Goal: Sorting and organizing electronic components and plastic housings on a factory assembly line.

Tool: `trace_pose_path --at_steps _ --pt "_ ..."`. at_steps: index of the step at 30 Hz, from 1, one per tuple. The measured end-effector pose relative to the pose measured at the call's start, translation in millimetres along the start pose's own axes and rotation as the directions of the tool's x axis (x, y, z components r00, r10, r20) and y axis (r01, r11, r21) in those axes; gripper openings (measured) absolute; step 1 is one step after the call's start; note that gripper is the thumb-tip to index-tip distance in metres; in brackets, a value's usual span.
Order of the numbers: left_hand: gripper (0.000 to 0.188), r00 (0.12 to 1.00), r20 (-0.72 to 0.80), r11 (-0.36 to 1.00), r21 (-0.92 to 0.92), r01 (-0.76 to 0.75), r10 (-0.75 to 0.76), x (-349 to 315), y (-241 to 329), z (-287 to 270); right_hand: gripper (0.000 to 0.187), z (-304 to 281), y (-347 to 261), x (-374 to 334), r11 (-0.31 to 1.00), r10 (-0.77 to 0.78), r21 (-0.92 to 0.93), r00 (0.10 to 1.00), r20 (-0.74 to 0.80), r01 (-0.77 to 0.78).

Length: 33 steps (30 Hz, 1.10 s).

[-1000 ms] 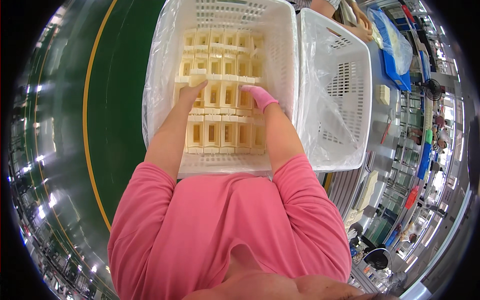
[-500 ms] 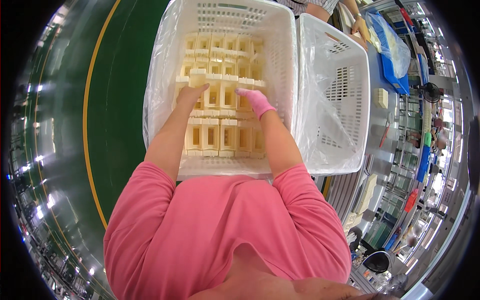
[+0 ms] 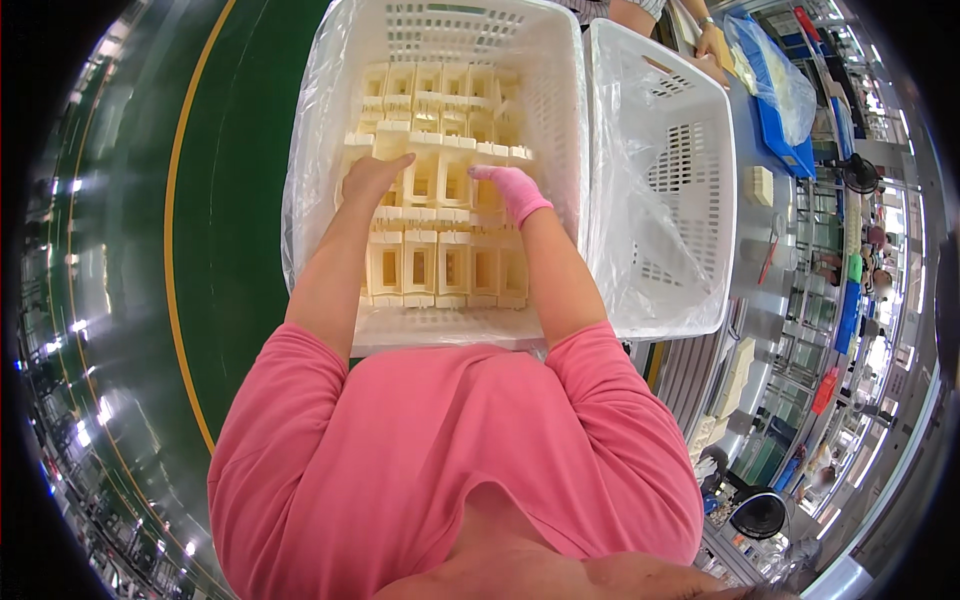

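Observation:
My left hand [image 3: 376, 182], bare, grips the left end of a row of cream plastic rectangular frames [image 3: 424, 178]. At the row's right end, my right hand [image 3: 514, 192] in a pink glove presses in with its thumb on top. Both hands' remaining fingers are mostly hidden down the sides. The row stands on end inside a white plastic basket [image 3: 548, 110] lined with clear film. One frame near my left thumb sticks up above its neighbours. A nearer row of similar frames [image 3: 437, 268] stands by my forearms, and more rows [image 3: 440, 88] stand at the far side.
A second white basket [image 3: 712, 215] with clear film adjoins on the right. Beyond it, a co-worker's hand [image 3: 712, 45] is near a blue tray [image 3: 785, 135] holding bagged items. A metal workbench [image 3: 752, 255] runs along the right; green floor [image 3: 245, 200] with a yellow line lies left.
Both hands and the gripped row sit slightly farther from me. The whole view has shifted a little too. My grip looks the same.

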<state>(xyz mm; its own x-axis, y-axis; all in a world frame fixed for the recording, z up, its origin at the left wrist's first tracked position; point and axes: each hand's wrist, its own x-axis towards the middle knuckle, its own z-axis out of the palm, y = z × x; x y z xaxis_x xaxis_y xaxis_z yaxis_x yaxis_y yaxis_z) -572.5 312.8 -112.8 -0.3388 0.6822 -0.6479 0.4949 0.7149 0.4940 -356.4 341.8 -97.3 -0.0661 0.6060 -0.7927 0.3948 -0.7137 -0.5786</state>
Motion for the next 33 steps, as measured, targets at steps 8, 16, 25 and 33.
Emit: trace_pose_path --at_steps 8,16,25,33 --pt "0.068 0.989 -0.109 0.990 -0.091 -0.106 0.096 -10 3 -2 0.062 -9 -18 -22 0.994 -0.080 -0.081 0.994 -0.071 0.074" --pt "0.072 0.890 -0.398 0.967 -0.032 -0.253 0.220 -64 47 -54 0.049 -10 -56 -71 0.909 -0.413 -0.105 0.834 -0.365 0.404" --pt "0.061 0.489 -0.625 0.627 0.000 -0.779 0.609 -116 97 -91 0.044 -38 -70 -145 0.552 -0.752 -0.024 0.486 -0.446 0.833" --pt "0.056 0.476 -0.480 0.502 -0.084 -0.861 0.737 -172 158 -39 0.063 -94 -33 -230 0.736 -0.496 -0.019 0.520 -0.696 0.676"
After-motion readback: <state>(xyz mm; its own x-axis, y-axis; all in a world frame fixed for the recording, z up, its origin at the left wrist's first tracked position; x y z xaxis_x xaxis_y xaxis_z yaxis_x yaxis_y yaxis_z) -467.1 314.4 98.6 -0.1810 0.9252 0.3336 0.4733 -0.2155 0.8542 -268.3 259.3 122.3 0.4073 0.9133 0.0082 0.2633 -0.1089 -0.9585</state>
